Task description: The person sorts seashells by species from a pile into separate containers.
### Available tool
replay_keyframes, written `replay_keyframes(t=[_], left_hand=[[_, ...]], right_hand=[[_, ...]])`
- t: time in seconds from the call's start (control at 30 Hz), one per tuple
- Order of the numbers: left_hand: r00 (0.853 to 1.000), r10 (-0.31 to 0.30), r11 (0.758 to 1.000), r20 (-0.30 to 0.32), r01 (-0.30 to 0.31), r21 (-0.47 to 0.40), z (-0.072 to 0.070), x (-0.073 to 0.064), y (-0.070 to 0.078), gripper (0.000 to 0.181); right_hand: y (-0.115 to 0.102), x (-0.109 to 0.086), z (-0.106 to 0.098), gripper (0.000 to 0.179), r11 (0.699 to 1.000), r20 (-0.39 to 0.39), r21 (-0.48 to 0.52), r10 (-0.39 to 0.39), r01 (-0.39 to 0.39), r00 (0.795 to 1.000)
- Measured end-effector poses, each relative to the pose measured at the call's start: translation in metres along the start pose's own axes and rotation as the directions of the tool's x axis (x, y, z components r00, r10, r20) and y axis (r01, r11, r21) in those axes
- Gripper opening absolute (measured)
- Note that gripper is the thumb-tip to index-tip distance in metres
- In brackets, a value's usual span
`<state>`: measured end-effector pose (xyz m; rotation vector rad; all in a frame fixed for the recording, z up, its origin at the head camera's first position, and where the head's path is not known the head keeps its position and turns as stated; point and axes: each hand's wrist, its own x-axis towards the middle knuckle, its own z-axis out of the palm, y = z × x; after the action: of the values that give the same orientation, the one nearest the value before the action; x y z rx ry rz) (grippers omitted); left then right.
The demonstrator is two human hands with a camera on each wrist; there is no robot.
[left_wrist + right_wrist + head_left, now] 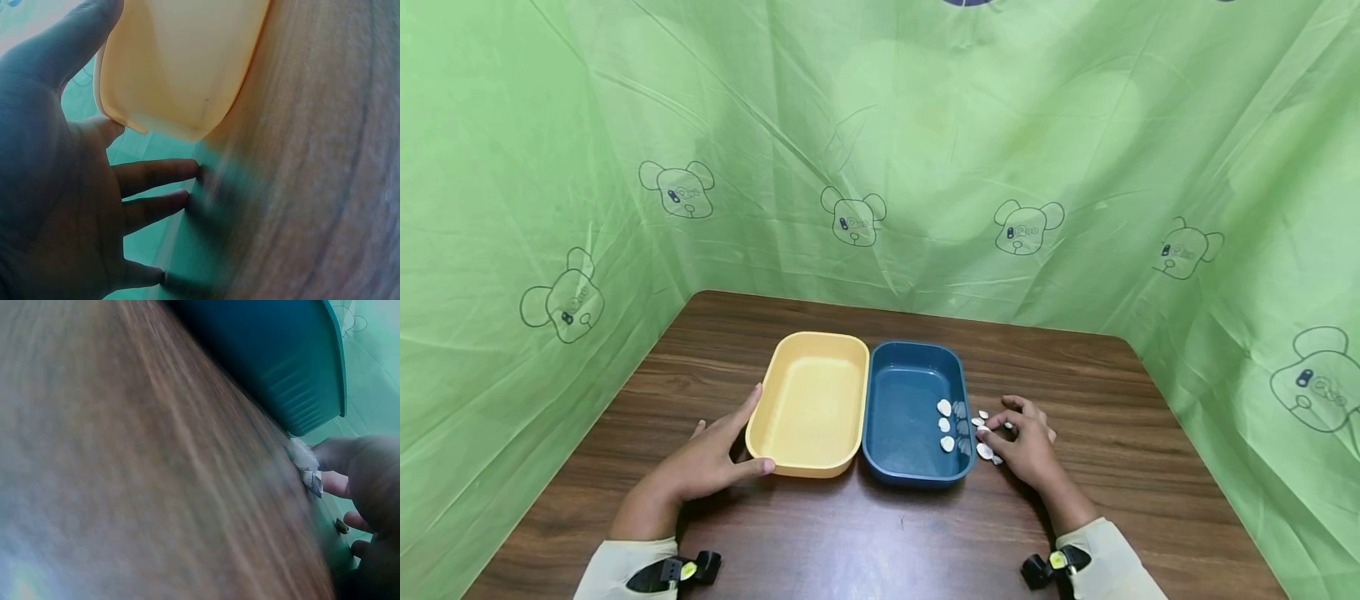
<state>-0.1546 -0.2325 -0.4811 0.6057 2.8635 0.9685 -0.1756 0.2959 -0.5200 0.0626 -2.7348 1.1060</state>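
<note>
My left hand [718,458] spans the near left corner of a yellow plastic tray [807,468], its thumb at the near rim and its index finger along the left side. In the left wrist view the other fingers are spread, their tips down at the table. Just right of a blue tray [917,480], my right hand [1026,442] pinches a small white seashell [983,429] between thumb and index finger. More white shells [985,451] lie around those fingertips. Inside the blue tray, three white shells [944,425] form a row near its right wall.
The two trays stand side by side on a dark wooden table [1037,350]. Green curtains [925,267] printed with bear heads enclose the table at the back and both sides. Black wrist cameras [1037,572] are strapped over the pale sleeves.
</note>
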Motion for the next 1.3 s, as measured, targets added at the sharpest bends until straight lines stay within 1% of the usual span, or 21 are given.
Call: replay_keyframes(t=[0.17, 0.47, 0.83, 1.0, 1.2, 1.3], left_hand=[[1.000, 0.003, 1.000, -0.002, -0.003, 0.005, 0.000, 0.001, 0.000, 0.119], [1.000, 0.001, 1.000, 0.000, -0.001, 0.006, 0.001, 0.001, -0.001, 0.119], [1.000, -0.009, 1.000, 0.005, 0.009, 0.001, 0.001, 0.001, -0.002, 0.118], [1.000, -0.005, 1.000, -0.001, 0.005, 0.005, 0.001, 0.001, -0.002, 0.119], [1.000, -0.002, 1.000, 0.000, 0.002, 0.008, 0.001, 0.001, -0.003, 0.118], [1.000, 0.001, 1.000, -0.002, -0.001, 0.003, 0.001, 0.001, -0.003, 0.118]], right_hand=[[0.001, 0.000, 0.000, 0.015, 1.000, -0.001, 0.016, -0.010, 0.010, 1.000], [0.003, 0.003, 0.000, 0.014, 0.998, 0.005, 0.058, 0.011, -0.012, 1.000], [0.000, 0.003, -0.001, 0.013, 0.991, -0.035, 0.133, 0.039, -0.034, 0.999], [-0.004, 0.004, -0.002, 0.012, 0.989, -0.042, 0.142, 0.047, -0.041, 0.998], [-0.011, 0.004, -0.009, 0.011, 0.982, -0.082, 0.189, 0.023, -0.007, 0.996], [-0.015, 0.004, -0.011, 0.012, 0.982, -0.091, 0.191, 0.021, -0.003, 0.996]])
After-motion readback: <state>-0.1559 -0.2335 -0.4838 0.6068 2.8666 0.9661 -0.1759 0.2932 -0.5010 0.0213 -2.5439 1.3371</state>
